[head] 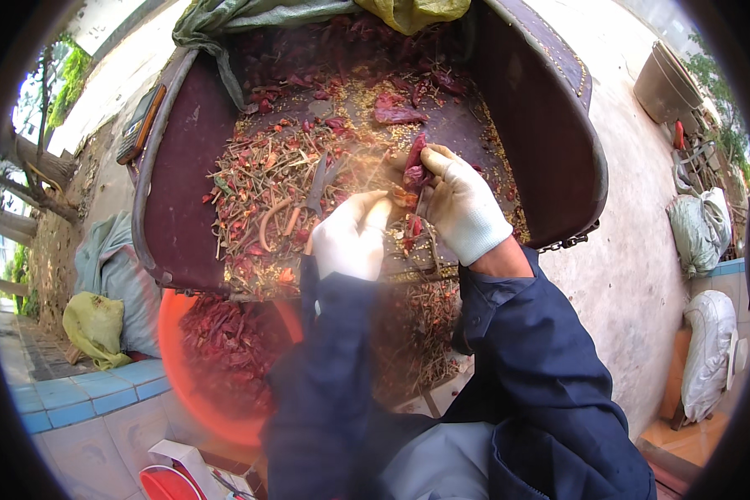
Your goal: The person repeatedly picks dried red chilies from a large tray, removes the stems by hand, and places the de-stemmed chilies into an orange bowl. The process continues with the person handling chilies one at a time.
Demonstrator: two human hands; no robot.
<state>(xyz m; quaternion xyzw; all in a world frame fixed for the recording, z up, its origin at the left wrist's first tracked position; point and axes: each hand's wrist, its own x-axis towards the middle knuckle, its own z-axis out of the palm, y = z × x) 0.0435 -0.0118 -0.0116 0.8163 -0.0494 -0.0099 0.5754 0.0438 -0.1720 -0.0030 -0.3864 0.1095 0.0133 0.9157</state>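
Observation:
My right hand point(465, 203), in a white knit glove, grips a dried red chili pepper point(416, 164) between thumb and fingers over an open maroon case point(540, 125). My left hand point(353, 234), gloved too, is close beside it on the left, its thumb and fingertips near together at the pepper's lower end; whether it pinches anything is unclear. Scissors with orange handles point(294, 219) lie just left of it on a pile of stems and chili scraps point(250, 181). Yellow seeds and larger pieces of dried chili point(397, 111) are scattered over the case's bottom.
An orange-red basin point(170, 350) of dried chilies point(231, 350) stands below the case at the left. A mobile phone point(141, 125) rests at the case's left side. Green cloth point(256, 15) hangs over the far edge. Filled sacks point(122, 281) lie left; a bucket point(667, 84) stands right.

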